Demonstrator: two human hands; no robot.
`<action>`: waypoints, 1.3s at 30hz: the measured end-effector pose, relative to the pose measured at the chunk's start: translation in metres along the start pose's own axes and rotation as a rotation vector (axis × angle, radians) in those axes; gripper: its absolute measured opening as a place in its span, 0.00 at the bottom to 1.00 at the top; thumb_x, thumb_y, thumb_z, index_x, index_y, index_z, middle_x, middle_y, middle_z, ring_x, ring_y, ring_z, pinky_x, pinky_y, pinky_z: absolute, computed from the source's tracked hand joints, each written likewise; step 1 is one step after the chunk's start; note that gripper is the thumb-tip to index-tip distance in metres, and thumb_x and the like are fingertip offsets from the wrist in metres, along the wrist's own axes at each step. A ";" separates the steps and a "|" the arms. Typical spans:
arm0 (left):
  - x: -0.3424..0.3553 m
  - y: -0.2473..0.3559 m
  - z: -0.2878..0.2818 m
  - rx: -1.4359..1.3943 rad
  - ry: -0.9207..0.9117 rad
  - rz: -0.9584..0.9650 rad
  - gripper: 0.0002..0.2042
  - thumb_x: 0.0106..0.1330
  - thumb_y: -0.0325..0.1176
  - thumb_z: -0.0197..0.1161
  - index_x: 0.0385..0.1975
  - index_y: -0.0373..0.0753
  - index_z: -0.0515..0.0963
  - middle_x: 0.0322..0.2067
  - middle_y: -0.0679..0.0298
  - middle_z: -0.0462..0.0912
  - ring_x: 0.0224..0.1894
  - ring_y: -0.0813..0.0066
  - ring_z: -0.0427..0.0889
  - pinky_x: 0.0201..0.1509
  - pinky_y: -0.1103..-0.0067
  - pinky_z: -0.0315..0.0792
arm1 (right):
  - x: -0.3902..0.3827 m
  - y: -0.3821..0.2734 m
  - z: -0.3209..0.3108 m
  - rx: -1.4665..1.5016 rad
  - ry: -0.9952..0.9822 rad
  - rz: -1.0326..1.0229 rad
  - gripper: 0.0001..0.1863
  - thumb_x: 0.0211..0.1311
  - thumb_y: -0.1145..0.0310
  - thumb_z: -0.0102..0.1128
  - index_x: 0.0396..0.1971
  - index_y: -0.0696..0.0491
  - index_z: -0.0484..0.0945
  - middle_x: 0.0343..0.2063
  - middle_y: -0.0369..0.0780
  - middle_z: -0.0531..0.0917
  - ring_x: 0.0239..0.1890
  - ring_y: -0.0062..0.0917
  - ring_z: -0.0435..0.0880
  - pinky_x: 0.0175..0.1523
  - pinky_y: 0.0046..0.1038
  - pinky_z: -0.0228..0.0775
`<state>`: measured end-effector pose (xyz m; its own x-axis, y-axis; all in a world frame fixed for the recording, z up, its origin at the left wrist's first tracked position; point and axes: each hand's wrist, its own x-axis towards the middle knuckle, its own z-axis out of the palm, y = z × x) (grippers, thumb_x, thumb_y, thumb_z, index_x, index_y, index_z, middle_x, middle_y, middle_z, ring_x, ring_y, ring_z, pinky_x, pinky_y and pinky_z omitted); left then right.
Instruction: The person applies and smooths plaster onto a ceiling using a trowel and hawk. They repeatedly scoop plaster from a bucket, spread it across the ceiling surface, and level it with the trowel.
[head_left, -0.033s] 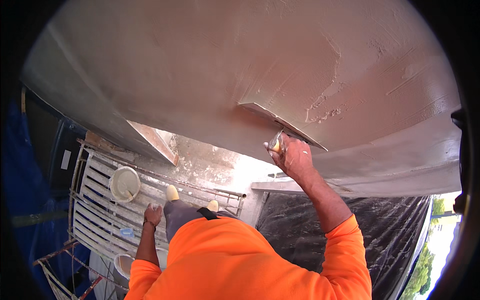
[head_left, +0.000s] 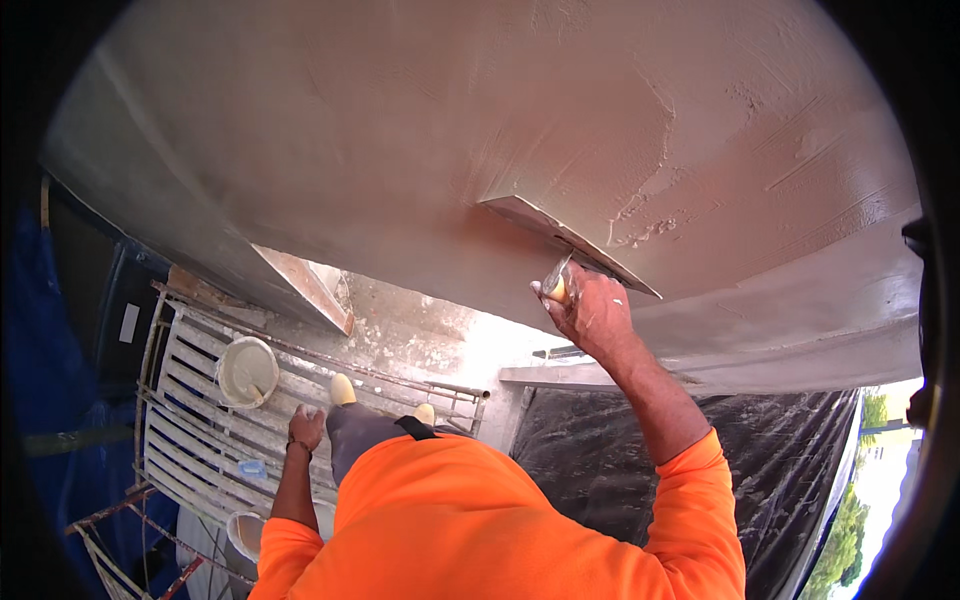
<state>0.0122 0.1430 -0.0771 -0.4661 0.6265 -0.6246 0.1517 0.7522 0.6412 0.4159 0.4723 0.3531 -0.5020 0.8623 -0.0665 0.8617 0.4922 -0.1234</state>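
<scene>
"How does the wall [head_left: 350, 150] look?"

"Smooth and fairly matt on the left; rough toward the right, with ridges, lumps and a wet gloss."

"And the trowel [head_left: 530, 216]?"

"Its blade looks like thin metal, dulled by smears."

"What about the black sheet [head_left: 680, 455]?"

"Wrinkled plastic, shiny along its creases and flecked pale."

"The orange shirt [head_left: 480, 510]?"

"Soft matt cloth."

"The slatted platform [head_left: 195, 440]?"

"Rough and chalky, with a rusty-looking metal rail [head_left: 470, 390]."

Long trowel [head_left: 556, 236] aslant against plaster [head_left: 480, 140]
</scene>
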 end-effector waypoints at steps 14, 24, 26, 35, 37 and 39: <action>0.056 0.022 0.067 -0.047 0.022 0.116 0.21 0.64 0.42 0.68 0.47 0.30 0.77 0.38 0.51 0.87 0.41 0.59 0.87 0.48 0.68 0.79 | -0.019 -0.050 -0.224 -0.048 0.298 -0.037 0.19 0.64 0.54 0.70 0.31 0.55 0.77 0.22 0.43 0.83 0.25 0.35 0.83 0.36 0.36 0.77; 0.008 0.211 0.088 -0.126 0.010 0.572 0.17 0.67 0.44 0.65 0.42 0.35 0.80 0.33 0.53 0.87 0.36 0.61 0.87 0.43 0.69 0.78 | -0.004 -0.008 -0.391 0.192 0.524 -0.088 0.28 0.62 0.39 0.68 0.43 0.50 0.77 0.24 0.31 0.78 0.22 0.13 0.79 0.27 0.19 0.72; -0.006 0.241 0.088 -0.139 -0.054 0.571 0.17 0.67 0.44 0.65 0.41 0.35 0.80 0.33 0.55 0.87 0.37 0.63 0.87 0.44 0.70 0.78 | -0.010 0.004 -0.442 0.315 0.465 0.009 0.31 0.64 0.40 0.66 0.54 0.49 0.75 0.30 0.32 0.81 0.27 0.11 0.81 0.31 0.17 0.75; -0.089 0.298 0.058 -0.112 0.192 0.797 0.12 0.65 0.36 0.67 0.42 0.35 0.82 0.36 0.55 0.84 0.37 0.58 0.85 0.44 0.69 0.78 | -0.089 0.048 -0.406 0.018 0.637 -0.302 0.28 0.69 0.45 0.61 0.57 0.48 0.66 0.35 0.34 0.77 0.32 0.14 0.77 0.38 0.20 0.72; -0.114 0.345 0.052 -0.019 0.387 1.113 0.14 0.62 0.32 0.68 0.46 0.35 0.82 0.36 0.55 0.82 0.37 0.56 0.83 0.42 0.68 0.77 | -0.105 0.043 -0.331 0.271 0.816 0.049 0.22 0.66 0.44 0.66 0.40 0.47 0.74 0.22 0.32 0.75 0.23 0.15 0.75 0.30 0.21 0.69; -0.138 0.397 0.045 0.074 0.518 1.426 0.17 0.58 0.28 0.70 0.48 0.37 0.83 0.34 0.57 0.79 0.35 0.57 0.80 0.40 0.68 0.76 | -0.110 0.032 -0.248 0.263 0.987 0.019 0.21 0.62 0.44 0.70 0.33 0.48 0.78 0.17 0.32 0.76 0.18 0.17 0.75 0.24 0.21 0.66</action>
<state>0.1757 0.3640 0.2436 -0.1393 0.6903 0.7100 0.7610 -0.3841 0.5228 0.5172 0.4226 0.6017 -0.1012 0.6422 0.7598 0.7658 0.5378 -0.3526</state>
